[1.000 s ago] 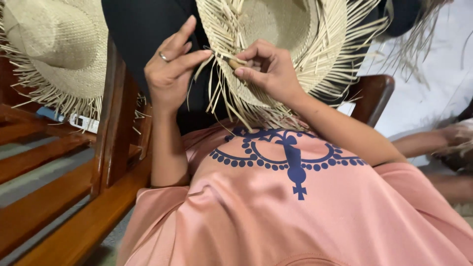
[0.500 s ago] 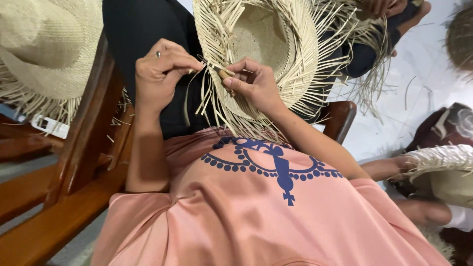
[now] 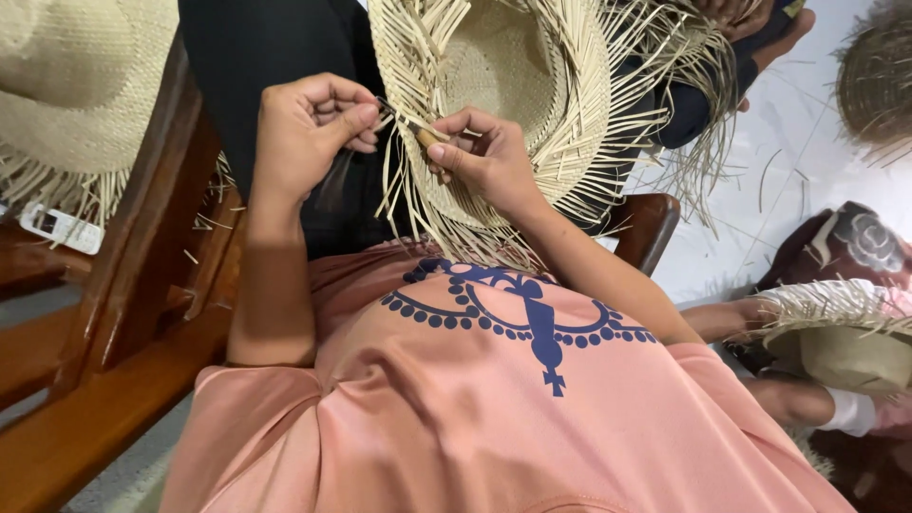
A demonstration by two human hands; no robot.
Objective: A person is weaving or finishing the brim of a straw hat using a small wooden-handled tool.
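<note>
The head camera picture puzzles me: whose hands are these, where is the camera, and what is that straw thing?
No machine here. The camera sits on a person's head and looks down past their pink shirt. On their lap is a half-woven straw hat with loose strands around its brim. The left hand pinches strands at the brim edge; the right hand grips strands beside it. A wooden bench stands to the left with another hat on it. At the right, someone else's arm reaches to a third hat.
</note>
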